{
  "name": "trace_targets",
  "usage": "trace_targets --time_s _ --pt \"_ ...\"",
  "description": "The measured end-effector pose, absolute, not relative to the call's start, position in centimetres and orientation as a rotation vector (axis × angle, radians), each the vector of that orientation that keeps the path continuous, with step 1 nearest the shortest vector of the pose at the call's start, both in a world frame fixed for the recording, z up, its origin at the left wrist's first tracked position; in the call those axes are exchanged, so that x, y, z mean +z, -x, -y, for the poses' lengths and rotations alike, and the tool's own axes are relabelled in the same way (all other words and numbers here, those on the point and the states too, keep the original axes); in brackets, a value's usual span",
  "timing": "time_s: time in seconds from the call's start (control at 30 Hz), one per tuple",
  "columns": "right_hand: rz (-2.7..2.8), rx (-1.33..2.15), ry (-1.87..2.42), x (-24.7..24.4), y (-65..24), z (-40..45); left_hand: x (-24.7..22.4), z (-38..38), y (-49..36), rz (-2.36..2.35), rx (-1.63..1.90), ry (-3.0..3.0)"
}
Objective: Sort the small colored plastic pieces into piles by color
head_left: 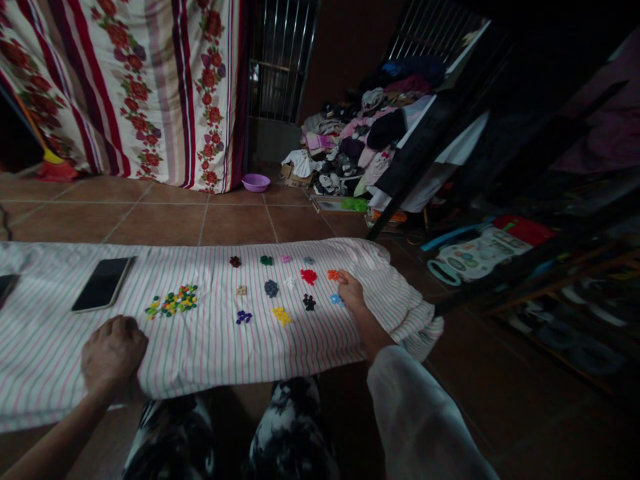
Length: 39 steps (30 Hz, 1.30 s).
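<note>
My right hand point(352, 291) reaches to the far right group, its fingertips pinched together at a small pile of orange pieces point(333, 275). Whether a piece sits between the fingers is too small to see. Just below it lie light blue pieces point(337, 300). Other small piles sorted by colour are to the left, among them red point(309, 277), black point(309, 303), yellow point(281, 315), dark grey point(271, 289) and purple point(243, 317). A mixed pile of green, yellow and orange pieces point(173, 302) lies farther left. Near it, my left hand point(114, 350) rests curled on the cloth, fingers folded under.
A striped cloth point(210, 360) covers the low table. A phone point(103, 285) lies on its left part, and another dark device point(7, 287) at the left edge. Beyond are a purple basin point(256, 183), a heap of clothes point(365, 133) and a floral curtain point(165, 87).
</note>
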State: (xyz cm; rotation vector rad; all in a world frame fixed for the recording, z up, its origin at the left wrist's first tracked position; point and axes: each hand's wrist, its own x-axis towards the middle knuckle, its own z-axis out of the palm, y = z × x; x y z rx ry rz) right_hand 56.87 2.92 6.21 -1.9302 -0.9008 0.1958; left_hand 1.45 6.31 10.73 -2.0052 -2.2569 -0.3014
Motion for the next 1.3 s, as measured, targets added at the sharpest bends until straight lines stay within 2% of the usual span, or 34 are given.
trace_targets --time_s 0.2,0.47,0.73,1.03,1.3 --pt "0.923 0.116 1.976 6.9 -56.4 -0.4 10.7 -6.3 -1.3 2.265 -0.265 2.004" --pt "1.167 0.196 1.907 6.0 -55.0 5.5 10.4 -6.5 -0.9 2.290 -0.208 2.031" --pt "1.248 0.014 1.970 6.4 -53.4 5.2 10.3 -6.8 -0.8 2.344 -0.217 2.029" --pt "1.146 -0.035 2.064 6.3 -53.1 4.9 10.4 -6.3 -0.9 2.249 -0.253 2.036" --pt "1.264 -0.023 2.063 6.4 -52.9 4.5 10.8 -6.4 -1.0 2.327 -0.121 2.051"
